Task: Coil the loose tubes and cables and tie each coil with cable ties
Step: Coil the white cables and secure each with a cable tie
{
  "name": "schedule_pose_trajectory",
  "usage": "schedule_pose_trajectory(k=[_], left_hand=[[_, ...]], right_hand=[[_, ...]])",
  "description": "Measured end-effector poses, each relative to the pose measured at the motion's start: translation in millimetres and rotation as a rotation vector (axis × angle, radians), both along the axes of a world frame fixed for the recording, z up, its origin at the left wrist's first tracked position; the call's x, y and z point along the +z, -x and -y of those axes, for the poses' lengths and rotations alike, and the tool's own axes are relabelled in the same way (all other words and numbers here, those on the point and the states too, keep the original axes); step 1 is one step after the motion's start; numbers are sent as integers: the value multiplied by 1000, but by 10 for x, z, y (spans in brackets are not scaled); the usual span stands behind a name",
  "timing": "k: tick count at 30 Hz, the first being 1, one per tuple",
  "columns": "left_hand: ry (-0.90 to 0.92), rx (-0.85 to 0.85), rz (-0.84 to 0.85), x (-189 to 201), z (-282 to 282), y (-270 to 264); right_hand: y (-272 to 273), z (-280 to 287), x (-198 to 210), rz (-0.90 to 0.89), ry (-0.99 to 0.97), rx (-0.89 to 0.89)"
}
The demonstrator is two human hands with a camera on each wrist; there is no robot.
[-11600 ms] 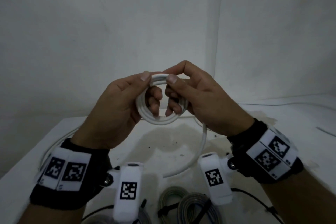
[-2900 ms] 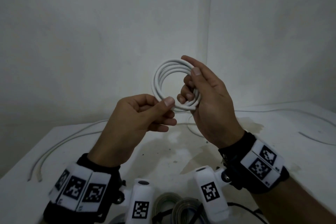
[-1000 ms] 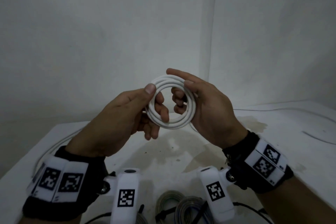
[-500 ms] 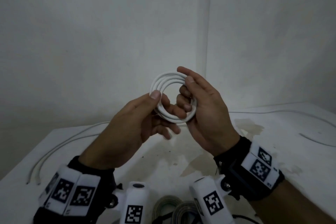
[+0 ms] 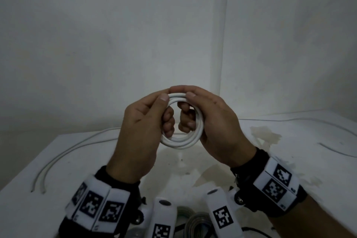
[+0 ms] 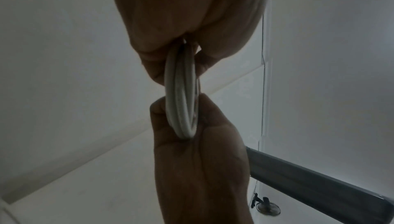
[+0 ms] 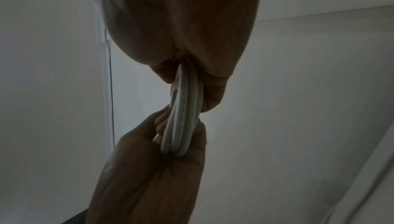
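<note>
Both of your hands grip a white coil (image 5: 181, 142) of tubing, held up in the air above the white table (image 5: 38, 208) and in front of the corner of the walls. Your left hand (image 5: 143, 131) holds the coil's left side, thumb laid over the top of the loops and the other fingers curled through the ring's middle. Your right hand (image 5: 216, 127) holds the right side in the same way, thumb on top, fingers hooked through the opening. The two thumbs nearly meet at the top of the ring.

From the left wrist camera the coil (image 6: 181, 96) shows edge-on as several white strands lying side by side, pinched between your left hand (image 6: 187, 17) above and your right hand (image 6: 200, 168) below. The right wrist camera shows the same bundle (image 7: 181, 118) edge-on, clamped between your right hand (image 7: 181, 22) at the top and your left hand (image 7: 149, 177) at the bottom.

On the table's left part lies a loose white tube (image 5: 58, 160), curving from the near left edge toward the back wall. A thin cable (image 5: 289, 120) runs along the table's far right side. At the bottom of the head view, between your wrists, grey coiled tubes (image 5: 195, 224) lie on the table, partly hidden by the wrist-mounted cameras.
</note>
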State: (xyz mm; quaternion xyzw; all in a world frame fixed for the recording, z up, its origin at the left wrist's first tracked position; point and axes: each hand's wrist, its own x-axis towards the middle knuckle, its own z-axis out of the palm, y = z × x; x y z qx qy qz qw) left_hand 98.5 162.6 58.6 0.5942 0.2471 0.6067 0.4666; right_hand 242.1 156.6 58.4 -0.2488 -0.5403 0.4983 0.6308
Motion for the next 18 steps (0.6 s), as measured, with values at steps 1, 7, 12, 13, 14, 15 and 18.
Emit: schedule_pose_trajectory(k=[1, 7, 12, 13, 14, 15, 18], left_hand=[[4, 26, 27, 0, 12, -22], [20, 21, -10, 4, 111, -71], [75, -73, -139, 26, 274, -172], [71, -73, -155, 4, 320, -223], [71, -68, -155, -22, 355, -279], [81, -60, -146, -55, 379, -338], [108, -37, -159, -152, 415, -498]], right_hand=[[20, 11, -8, 1, -5, -57], [-3, 208, -27, -21, 94, -226], [-123, 516, -122, 53, 124, -261], [-163, 581, -152, 65, 130, -257], [-212, 642, -175, 75, 132, -247], [-274, 704, -191, 90, 132, -235], [-575, 858, -202, 246, 140, -246]])
